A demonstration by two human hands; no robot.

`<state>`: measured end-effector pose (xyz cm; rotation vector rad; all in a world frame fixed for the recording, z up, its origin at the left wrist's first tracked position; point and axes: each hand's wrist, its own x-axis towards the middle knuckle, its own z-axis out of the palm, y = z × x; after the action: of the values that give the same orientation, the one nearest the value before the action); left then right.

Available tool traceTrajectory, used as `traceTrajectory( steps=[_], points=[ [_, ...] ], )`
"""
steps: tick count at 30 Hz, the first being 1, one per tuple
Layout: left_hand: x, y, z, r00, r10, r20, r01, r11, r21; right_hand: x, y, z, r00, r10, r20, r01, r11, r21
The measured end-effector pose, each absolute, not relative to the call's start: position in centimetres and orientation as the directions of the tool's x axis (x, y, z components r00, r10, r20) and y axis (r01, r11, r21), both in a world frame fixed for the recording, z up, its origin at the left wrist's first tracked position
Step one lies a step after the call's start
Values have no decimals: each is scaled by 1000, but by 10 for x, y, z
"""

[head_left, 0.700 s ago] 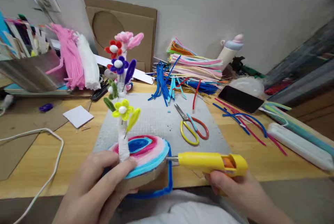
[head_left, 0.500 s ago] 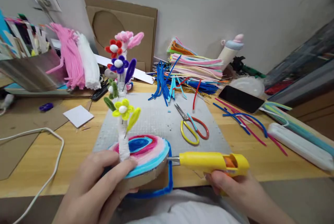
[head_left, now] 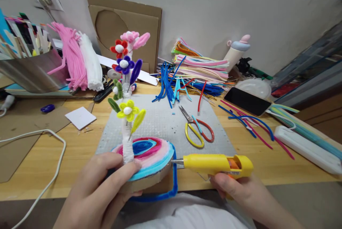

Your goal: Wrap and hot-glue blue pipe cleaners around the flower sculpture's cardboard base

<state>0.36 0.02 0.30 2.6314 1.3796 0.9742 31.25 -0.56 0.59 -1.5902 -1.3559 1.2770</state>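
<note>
My left hand (head_left: 107, 186) grips the near left side of a round cardboard base (head_left: 157, 161), its top covered in blue, crimson, pink and light-blue rings. From the base rises a white wrapped stem (head_left: 127, 147) bearing fuzzy flowers: a yellow flower (head_left: 127, 110), a purple flower (head_left: 124, 65), a red flower (head_left: 119, 48) and pink ones on top. My right hand (head_left: 232, 188) is wrapped around a yellow hot glue gun (head_left: 213, 163), whose metal nozzle points left at the base's right edge. A blue pipe cleaner (head_left: 175, 179) hangs in a bent loop from that edge.
Scissors (head_left: 196, 127) lie on the grey cutting mat (head_left: 157, 115). Bundles of pipe cleaners (head_left: 200, 67) are piled behind. A phone (head_left: 247, 100) and a white power strip (head_left: 307, 150) lie to the right. A metal container (head_left: 34, 72) and a white cable (head_left: 62, 154) are at left.
The flower stem has shifted slightly to the right. The glue gun's nozzle stays at the base's right edge, and both hands keep their hold.
</note>
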Motion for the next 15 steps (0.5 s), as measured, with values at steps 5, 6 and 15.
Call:
traceTrajectory(
  steps=[5,6,15],
  points=[
    [3,-1,1,407,758,510,741,-600,301,313,-5,11,4,975,-222,334,-210,-919],
    [2,-1,1,409,759,507,740,-600,302,313,-5,11,10,976,-218,337,-209,-918],
    [3,-2,1,402,757,515,739,-600,306,313,-2,17,64,973,-221,373,-229,-899]
  ],
)
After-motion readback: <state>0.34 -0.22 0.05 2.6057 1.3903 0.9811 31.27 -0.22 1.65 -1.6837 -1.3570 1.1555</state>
